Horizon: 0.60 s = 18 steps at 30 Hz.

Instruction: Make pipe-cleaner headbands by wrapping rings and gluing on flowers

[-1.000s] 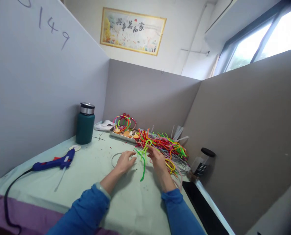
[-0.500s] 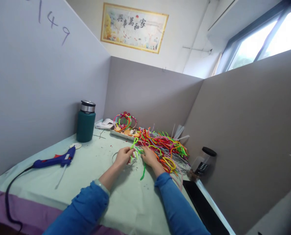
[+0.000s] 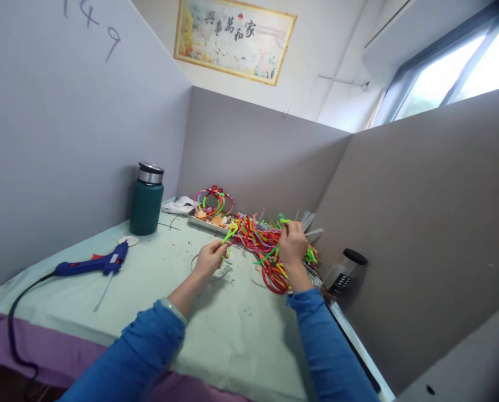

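Pinched in my left hand [image 3: 210,259] is a bright yellow-green pipe cleaner [image 3: 231,230], bent into a loop at its upper end. My right hand [image 3: 292,244] is raised over the pile of coloured pipe cleaners [image 3: 253,234], its fingers closed on a green pipe cleaner [image 3: 283,219] whose tip pokes out above them. A green length also shows left of that hand; I cannot tell whether it is the same piece. Red loops [image 3: 274,280] of the pile lie just below my right wrist.
A metal tray [image 3: 207,225] holds round discs, with colourful hoops [image 3: 214,201] above it. On the left are a teal flask [image 3: 146,201], a blue glue gun [image 3: 92,264] with its cord, and a white disc [image 3: 128,240]. A black-lidded jar [image 3: 345,273] stands right, by the grey partition [image 3: 417,223].
My right hand has moved right and up, away from my left hand, and now grips a green pipe cleaner over the pile. My left hand keeps the yellow-green one. The view has shifted slightly.
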Each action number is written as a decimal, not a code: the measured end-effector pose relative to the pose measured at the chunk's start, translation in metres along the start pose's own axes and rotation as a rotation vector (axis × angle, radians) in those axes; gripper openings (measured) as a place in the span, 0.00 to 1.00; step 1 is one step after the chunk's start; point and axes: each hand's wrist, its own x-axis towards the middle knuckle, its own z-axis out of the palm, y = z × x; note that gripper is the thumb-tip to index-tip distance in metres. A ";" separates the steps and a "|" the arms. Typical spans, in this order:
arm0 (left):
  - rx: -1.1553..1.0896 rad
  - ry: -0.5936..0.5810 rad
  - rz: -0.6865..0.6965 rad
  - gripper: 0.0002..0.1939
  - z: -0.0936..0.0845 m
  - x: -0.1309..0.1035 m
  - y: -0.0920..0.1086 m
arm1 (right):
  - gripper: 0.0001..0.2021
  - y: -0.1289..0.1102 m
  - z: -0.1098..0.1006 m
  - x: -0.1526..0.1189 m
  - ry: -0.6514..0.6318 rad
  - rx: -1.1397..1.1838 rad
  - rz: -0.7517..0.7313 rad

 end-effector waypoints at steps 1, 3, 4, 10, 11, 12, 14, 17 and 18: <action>0.008 -0.013 -0.005 0.20 0.001 0.000 0.000 | 0.12 0.008 -0.003 0.009 0.024 0.003 0.006; 0.016 -0.038 -0.016 0.21 0.001 -0.001 0.000 | 0.12 0.027 -0.003 0.018 0.025 0.010 0.034; 0.018 -0.045 -0.020 0.22 0.002 -0.001 0.000 | 0.12 0.036 0.000 0.019 0.017 0.015 0.061; 0.070 -0.051 -0.006 0.23 0.002 -0.001 -0.002 | 0.13 0.056 0.019 0.008 0.019 0.001 0.040; 0.084 -0.058 -0.001 0.23 0.002 -0.001 -0.002 | 0.13 0.054 0.018 0.010 0.026 0.006 0.027; 0.095 -0.065 0.003 0.23 0.002 -0.001 -0.002 | 0.12 0.051 0.015 0.015 0.049 0.011 0.026; 0.112 -0.073 0.010 0.23 0.003 -0.002 -0.002 | 0.12 0.045 0.004 0.029 0.139 0.028 0.046; 0.122 -0.072 0.020 0.23 0.003 -0.001 -0.004 | 0.11 0.034 -0.013 0.056 0.252 0.070 -0.001; 0.125 -0.072 0.023 0.22 0.003 -0.001 -0.005 | 0.11 0.032 -0.017 0.063 0.274 0.083 -0.026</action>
